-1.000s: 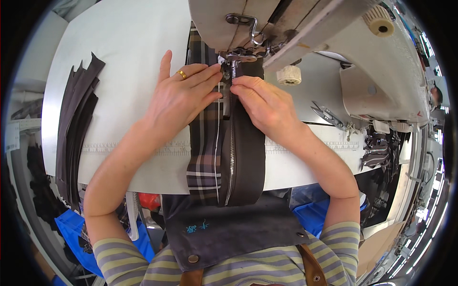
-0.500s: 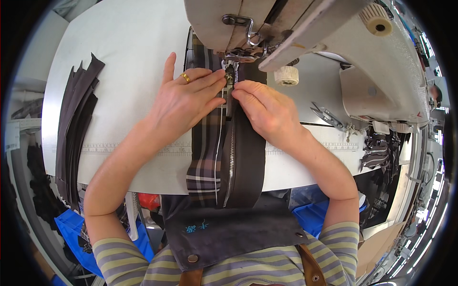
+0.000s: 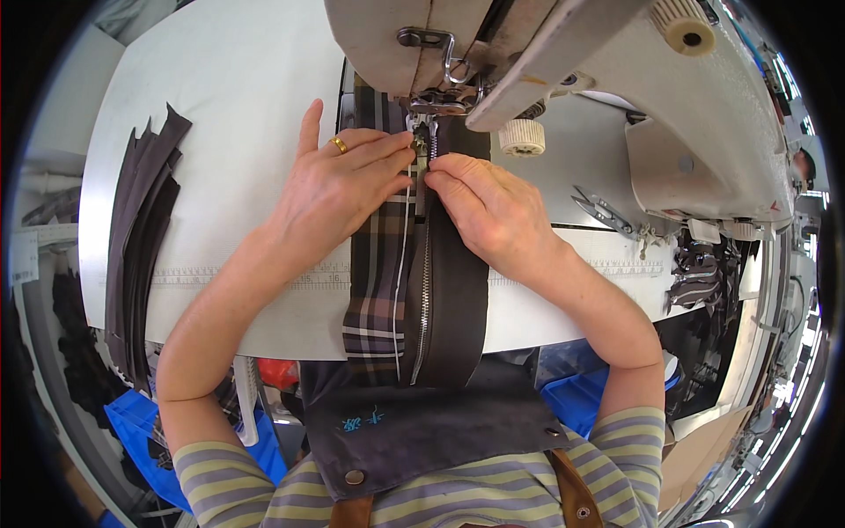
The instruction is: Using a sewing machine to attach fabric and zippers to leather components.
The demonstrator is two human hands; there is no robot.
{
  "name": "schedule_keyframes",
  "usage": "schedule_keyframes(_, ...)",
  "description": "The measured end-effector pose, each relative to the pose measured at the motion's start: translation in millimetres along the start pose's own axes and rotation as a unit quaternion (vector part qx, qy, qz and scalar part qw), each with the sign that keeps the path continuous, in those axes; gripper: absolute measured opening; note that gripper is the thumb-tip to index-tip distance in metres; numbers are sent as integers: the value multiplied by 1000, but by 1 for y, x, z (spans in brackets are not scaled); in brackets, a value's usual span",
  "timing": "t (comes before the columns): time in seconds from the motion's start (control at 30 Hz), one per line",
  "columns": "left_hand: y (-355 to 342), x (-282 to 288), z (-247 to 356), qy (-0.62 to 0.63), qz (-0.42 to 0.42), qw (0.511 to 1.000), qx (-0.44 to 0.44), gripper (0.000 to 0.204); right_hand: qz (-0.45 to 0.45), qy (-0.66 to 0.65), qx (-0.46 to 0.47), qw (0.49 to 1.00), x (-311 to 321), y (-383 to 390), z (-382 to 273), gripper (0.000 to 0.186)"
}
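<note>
Under the presser foot (image 3: 421,132) of a white sewing machine (image 3: 546,88) lies a long layered strip. Its left part is brown and black plaid cloth (image 3: 374,295) with a thin white line along the edge. Dark brown cloth (image 3: 462,299) forms the right part, and a metal-toothed zipper (image 3: 426,295) runs between them. My left hand (image 3: 326,189) rests on the plaid with fingers stretched out, thumb raised away, a gold ring on one finger. Just right of the foot, my right hand (image 3: 493,207) pinches the zipper edge; its fingertips partly hide the hold.
Dark cloth strips (image 3: 141,238) hang over the table's left edge. Thread snips (image 3: 603,211) lie right of the machine's needle area, with bundled dark pieces (image 3: 695,277) farther right. A printed ruler (image 3: 251,277) crosses the white table. Blue bins (image 3: 145,449) stand below.
The view has shifted slightly. Both hands keep nearly the same places beside the presser foot, and the strip shows hardly any movement.
</note>
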State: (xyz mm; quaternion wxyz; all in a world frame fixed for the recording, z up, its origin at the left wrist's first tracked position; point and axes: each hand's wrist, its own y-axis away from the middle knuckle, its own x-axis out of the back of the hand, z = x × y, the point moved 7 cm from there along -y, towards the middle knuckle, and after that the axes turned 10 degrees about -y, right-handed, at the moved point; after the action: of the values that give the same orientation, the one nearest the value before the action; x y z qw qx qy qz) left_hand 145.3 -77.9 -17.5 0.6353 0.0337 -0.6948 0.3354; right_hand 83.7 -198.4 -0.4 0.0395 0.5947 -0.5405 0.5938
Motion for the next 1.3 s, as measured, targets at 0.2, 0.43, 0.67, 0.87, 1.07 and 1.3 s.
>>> schedule_keyframes(0.2,-2,-8,-5,52,-4,998,26,32,-4,4,-3,1000,-1,1,0,17)
schedule_keyframes(0.43,0,-4,-3,-6,-4,1000,3,34,1,12,4,1000,-2,0,-2,18)
schedule_keyframes(0.67,-3,-3,-1,13,-17,1000,-9,32,-8,8,-6,1000,-2,2,-1,17)
schedule_keyframes(0.87,0,-4,0,4,10,1000,-6,31,-13,-7,-7,1000,-2,2,-1,19)
schedule_keyframes(1.07,3,-7,-2,43,14,999,27,27,-4,-23,-28,999,-5,6,2,31)
schedule_keyframes(1.3,2,1,3,7,50,999,-7,25,47,-64,-98,992,-1,6,8,17)
